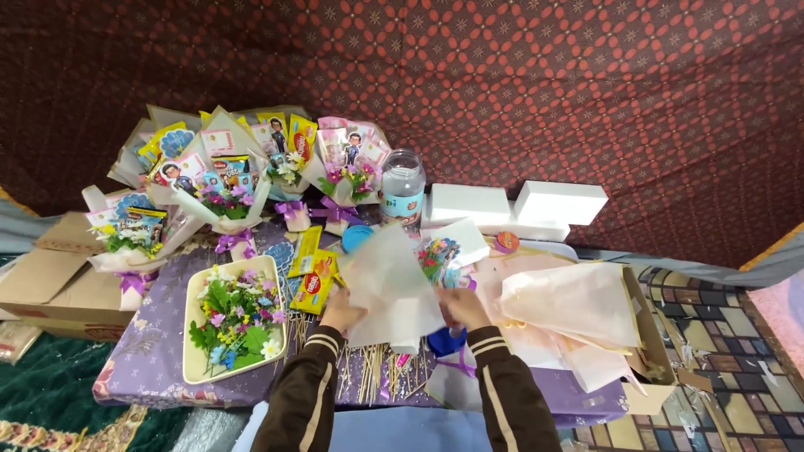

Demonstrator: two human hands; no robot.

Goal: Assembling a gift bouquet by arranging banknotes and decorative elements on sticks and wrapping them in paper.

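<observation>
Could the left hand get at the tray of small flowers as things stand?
Probably yes. The tray of small flowers lies uncovered just beside the left hand, but that hand grips the sheet of wrapping paper, so it is not free.

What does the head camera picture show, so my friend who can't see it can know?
Two hands, the left hand and the right hand, hold a sheet of white wrapping paper over a purple table. Small wrapped bouquets and a tray of little flowers lie nearby.
</observation>
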